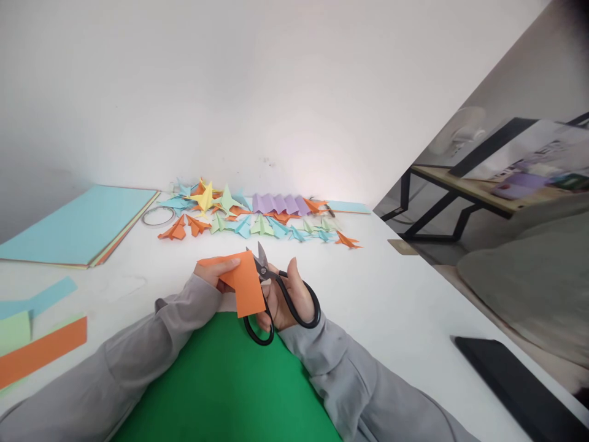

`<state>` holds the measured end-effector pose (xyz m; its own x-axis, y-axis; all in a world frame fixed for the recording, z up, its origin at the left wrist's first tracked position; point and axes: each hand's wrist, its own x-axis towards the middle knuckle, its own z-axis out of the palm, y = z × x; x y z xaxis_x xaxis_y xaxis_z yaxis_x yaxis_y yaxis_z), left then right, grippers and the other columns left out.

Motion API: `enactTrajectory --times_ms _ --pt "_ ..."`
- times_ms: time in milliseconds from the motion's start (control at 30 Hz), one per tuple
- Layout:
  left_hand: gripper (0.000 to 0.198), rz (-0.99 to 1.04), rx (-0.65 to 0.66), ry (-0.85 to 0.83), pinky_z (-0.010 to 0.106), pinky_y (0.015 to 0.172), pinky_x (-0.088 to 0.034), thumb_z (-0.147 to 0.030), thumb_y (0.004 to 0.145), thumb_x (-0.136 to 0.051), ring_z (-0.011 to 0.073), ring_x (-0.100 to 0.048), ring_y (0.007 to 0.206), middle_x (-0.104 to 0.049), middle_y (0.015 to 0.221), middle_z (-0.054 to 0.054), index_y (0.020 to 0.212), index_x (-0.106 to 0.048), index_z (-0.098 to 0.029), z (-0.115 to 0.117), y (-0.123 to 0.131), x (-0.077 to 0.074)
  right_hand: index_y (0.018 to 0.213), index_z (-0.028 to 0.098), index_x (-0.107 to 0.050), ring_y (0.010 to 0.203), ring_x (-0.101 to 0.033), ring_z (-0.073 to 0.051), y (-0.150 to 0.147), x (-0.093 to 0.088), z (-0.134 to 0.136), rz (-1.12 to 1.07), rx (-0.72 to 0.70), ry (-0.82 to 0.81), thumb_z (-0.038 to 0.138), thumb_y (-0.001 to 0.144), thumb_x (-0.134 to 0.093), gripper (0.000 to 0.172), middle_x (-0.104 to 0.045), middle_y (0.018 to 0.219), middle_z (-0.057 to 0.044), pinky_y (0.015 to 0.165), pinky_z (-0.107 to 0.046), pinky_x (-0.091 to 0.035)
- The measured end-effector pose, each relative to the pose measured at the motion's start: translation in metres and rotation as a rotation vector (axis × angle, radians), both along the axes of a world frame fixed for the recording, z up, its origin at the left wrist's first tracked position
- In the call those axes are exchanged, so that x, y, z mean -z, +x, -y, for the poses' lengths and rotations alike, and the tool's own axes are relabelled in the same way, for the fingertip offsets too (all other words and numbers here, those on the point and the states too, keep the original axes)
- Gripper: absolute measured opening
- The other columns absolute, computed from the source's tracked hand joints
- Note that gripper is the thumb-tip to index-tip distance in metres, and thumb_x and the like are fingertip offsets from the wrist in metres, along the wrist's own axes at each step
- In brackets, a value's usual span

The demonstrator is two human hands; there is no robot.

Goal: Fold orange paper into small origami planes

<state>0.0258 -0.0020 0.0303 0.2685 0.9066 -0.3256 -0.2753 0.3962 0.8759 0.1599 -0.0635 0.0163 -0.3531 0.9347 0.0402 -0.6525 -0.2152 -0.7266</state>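
Between thumb and fingers, my left hand (215, 271) grips a piece of orange paper (248, 283), whose wider part hangs down toward the right. My right hand (291, 298) has its fingers in the loops of black-handled scissors (264, 270). Their blades are apart and point up and away from me, close to the paper's right upper edge. Whether a blade touches the paper I cannot tell. Part of the lower handle loop passes behind the orange sheet. Beneath both hands lies a green surface (225, 380).
Folded paper figures (262, 226) in several colours line the back of the white table (391, 344), beside a pleated purple strip (280, 204). Blue sheets (83, 224) and a wire coil (157, 215) are at back left. Orange strips (46, 350) lie front left, a black flat object (510, 380) right.
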Motion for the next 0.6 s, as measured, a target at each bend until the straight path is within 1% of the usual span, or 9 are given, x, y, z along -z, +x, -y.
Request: enactTrajectory --times_ms 67,133,267,333,400,533,567,600 --pt "0.011 0.001 -0.004 -0.02 0.028 0.048 -0.05 -0.02 0.059 -0.07 0.0194 -0.063 0.057 -0.069 0.064 0.004 0.067 -0.065 -0.014 -0.001 0.0 0.001 0.12 0.023 -0.036 0.032 -0.047 -0.014 -0.001 0.0 0.001 0.023 0.016 0.003 0.068 0.08 -0.007 0.067 -0.06 0.06 0.0 0.03 -0.024 -0.038" --pt "0.008 0.008 -0.027 -0.034 0.027 0.047 -0.05 -0.018 0.06 -0.069 0.0182 -0.063 0.054 -0.068 0.061 0.004 0.064 -0.064 -0.014 -0.002 0.001 0.001 0.12 0.024 -0.037 0.032 -0.046 -0.013 0.002 -0.001 0.001 0.048 0.064 -0.009 0.07 0.078 -0.012 0.068 -0.06 0.059 0.001 0.031 -0.024 -0.037" --pt "0.008 0.025 -0.099 -0.087 0.026 0.043 -0.05 -0.01 0.058 -0.067 0.0168 -0.061 0.048 -0.066 0.055 0.002 0.058 -0.059 -0.013 -0.006 0.002 -0.002 0.119 0.025 -0.039 0.035 -0.045 -0.012 0.016 0.001 -0.003 0.106 0.268 -0.059 0.074 0.074 -0.016 0.071 -0.058 0.058 0.002 0.037 -0.025 -0.037" --pt "0.009 0.042 -0.101 -0.119 0.025 0.041 -0.049 -0.008 0.058 -0.065 0.0165 -0.06 0.047 -0.065 0.053 0.001 0.059 -0.058 -0.013 -0.007 0.003 -0.003 0.118 0.024 -0.041 0.036 -0.045 -0.013 0.02 0.003 -0.005 0.148 0.343 -0.045 0.074 0.074 -0.018 0.071 -0.056 0.055 0.002 0.037 -0.025 -0.035" --pt "0.008 0.07 -0.09 -0.117 0.025 0.039 -0.049 -0.007 0.059 -0.064 0.0163 -0.06 0.047 -0.064 0.052 0.001 0.061 -0.058 -0.012 -0.008 0.003 -0.002 0.117 0.025 -0.042 0.035 -0.044 -0.013 0.021 0.004 -0.006 0.182 0.38 -0.037 0.074 0.073 -0.022 0.069 -0.055 0.053 0.003 0.036 -0.024 -0.034" --pt "0.009 0.085 -0.066 -0.116 0.03 0.04 -0.051 -0.009 0.06 -0.065 0.0184 -0.061 0.05 -0.065 0.056 0.003 0.065 -0.059 -0.011 -0.011 0.003 0.001 0.112 0.025 -0.038 0.031 -0.043 -0.013 0.017 0.001 -0.007 0.274 0.415 -0.038 0.07 0.071 -0.036 0.061 -0.053 0.048 0.006 0.033 -0.024 -0.034" --pt "0.009 0.082 -0.06 -0.125 0.031 0.04 -0.052 -0.01 0.06 -0.066 0.019 -0.062 0.051 -0.065 0.057 0.004 0.067 -0.059 -0.011 -0.012 0.003 0.002 0.109 0.025 -0.038 0.032 -0.044 -0.013 0.018 0.0 -0.006 0.319 0.458 -0.025 0.068 0.07 -0.04 0.058 -0.053 0.048 0.007 0.032 -0.024 -0.035" --pt "0.009 0.082 -0.054 -0.134 0.032 0.041 -0.053 -0.01 0.061 -0.065 0.0193 -0.062 0.052 -0.065 0.058 0.004 0.068 -0.06 -0.011 -0.013 0.002 0.003 0.105 0.025 -0.038 0.032 -0.044 -0.013 0.02 -0.001 -0.006 0.375 0.531 -0.005 0.065 0.069 -0.044 0.055 -0.053 0.048 0.007 0.032 -0.024 -0.035"
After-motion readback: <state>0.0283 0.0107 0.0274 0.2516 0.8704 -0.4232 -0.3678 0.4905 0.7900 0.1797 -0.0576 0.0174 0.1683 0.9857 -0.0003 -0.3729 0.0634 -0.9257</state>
